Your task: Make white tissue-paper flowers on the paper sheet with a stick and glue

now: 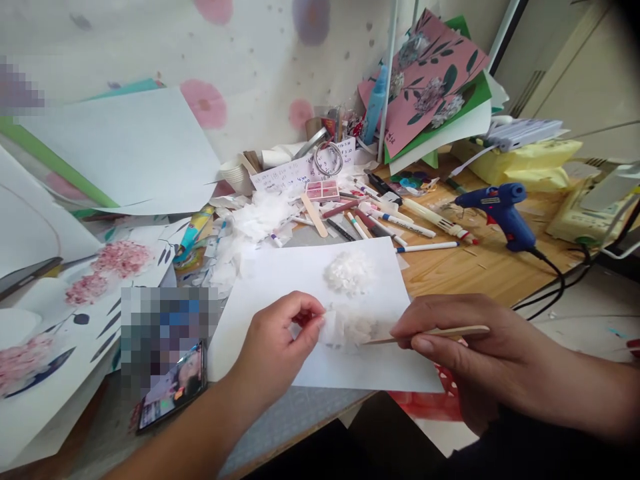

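A white sheet of paper [280,273] lies before me, with a round ruffled white tissue flower [350,272] on its upper part. Below it is a second, flatter patch of tissue petals [357,327]. Between the thumb and forefinger of my left hand [285,340] is the edge of a thin white tissue piece [329,327], at the left side of that patch. My right hand [460,340] grips a flat wooden craft stick [457,331], its tip touching the patch's lower right. The right hand's palm side is hidden.
A blue glue gun [500,207] with a black cord stands at the right. Several pens [407,223] and another wooden stick [314,215] lie behind the sheet. Crumpled white tissue [265,213] is heaped at left. A phone [175,390] leans near my left forearm.
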Available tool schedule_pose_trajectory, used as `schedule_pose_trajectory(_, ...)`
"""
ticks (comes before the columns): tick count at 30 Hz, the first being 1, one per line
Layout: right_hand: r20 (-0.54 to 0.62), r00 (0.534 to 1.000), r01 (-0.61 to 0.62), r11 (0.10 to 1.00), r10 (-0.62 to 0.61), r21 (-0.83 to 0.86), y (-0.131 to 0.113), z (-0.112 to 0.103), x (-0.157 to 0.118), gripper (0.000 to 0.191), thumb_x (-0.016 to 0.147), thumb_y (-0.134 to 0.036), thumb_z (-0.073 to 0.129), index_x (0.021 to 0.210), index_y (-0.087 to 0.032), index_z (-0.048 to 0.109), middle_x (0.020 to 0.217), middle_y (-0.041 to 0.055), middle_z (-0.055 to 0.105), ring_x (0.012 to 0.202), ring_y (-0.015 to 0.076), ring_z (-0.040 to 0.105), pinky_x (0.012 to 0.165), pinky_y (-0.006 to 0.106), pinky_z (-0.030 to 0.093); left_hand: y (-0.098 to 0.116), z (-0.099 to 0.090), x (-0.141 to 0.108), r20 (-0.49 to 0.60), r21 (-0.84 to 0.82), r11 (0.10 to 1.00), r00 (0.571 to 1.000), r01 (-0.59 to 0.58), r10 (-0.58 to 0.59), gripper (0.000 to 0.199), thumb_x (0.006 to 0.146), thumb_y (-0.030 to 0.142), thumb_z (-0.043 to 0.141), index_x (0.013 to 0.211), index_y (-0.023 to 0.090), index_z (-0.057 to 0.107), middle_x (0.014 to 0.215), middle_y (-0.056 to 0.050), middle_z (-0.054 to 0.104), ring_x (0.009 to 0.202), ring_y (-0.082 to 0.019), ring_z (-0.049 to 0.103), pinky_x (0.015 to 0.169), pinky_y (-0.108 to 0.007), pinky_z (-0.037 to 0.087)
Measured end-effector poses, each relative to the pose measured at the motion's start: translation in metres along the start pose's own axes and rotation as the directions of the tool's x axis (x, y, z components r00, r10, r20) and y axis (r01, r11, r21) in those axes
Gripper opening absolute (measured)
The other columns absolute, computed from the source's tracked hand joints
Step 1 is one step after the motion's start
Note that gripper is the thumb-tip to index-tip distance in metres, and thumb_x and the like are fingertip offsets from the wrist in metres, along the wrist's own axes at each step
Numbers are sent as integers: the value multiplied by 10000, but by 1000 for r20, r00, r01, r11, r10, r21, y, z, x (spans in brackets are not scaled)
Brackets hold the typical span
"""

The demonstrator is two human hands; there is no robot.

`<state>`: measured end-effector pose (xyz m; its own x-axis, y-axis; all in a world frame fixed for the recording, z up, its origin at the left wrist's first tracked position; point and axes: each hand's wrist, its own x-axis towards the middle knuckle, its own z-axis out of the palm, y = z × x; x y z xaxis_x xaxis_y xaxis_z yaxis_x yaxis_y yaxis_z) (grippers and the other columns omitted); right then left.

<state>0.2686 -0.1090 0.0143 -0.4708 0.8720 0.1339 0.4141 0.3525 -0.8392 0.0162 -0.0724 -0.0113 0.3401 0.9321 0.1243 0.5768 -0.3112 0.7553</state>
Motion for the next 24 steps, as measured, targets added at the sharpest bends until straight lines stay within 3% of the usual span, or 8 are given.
schedule_pose_trajectory(6,-54,998,13,1000,-14,-21,6,2,3,180,898,-247,508,947,-207,677,840,10,695,754,107,640,648,183,492,-2,0,0,30,-8,999,999,34,-34,101,781,208,608,873,239,636,761,41,643,675,-109,583,641,-211,459)
schedule_pose_trajectory(10,-121,993,5,1000,-8,-28,9,1,3,162,882,-255,537,942,-211,681,835,8,699,749,113,643,646,191,490,1,-4,2,75,20,1000,997,13,-14,46,787,189,600,794,216,637,727,31,634,653,-112,572,622,-215,452)
schedule_pose_trajectory(17,-76,996,-47,997,52,69,4,-2,0,230,881,-327,523,839,-172,687,692,25,679,610,137,617,560,229,479,4,-8,-1,218,-29,978,953,-209,210,115,843,159,525,752,196,584,723,15,588,668,-114,558,620,-222,446)
schedule_pose_trajectory(21,-31,999,-28,997,31,79,7,4,4,192,879,-279,535,888,-165,689,804,35,693,712,135,632,638,219,482,0,-6,-2,289,-75,950,905,-303,312,100,855,134,538,812,202,598,789,3,586,733,-115,563,669,-226,454)
schedule_pose_trajectory(24,-79,997,-16,998,21,59,11,8,8,170,881,-254,543,926,-168,683,845,23,696,762,120,632,690,205,473,-1,-6,-1,277,-46,943,903,-330,330,95,851,138,561,830,208,620,832,-3,550,758,-111,555,683,-223,453)
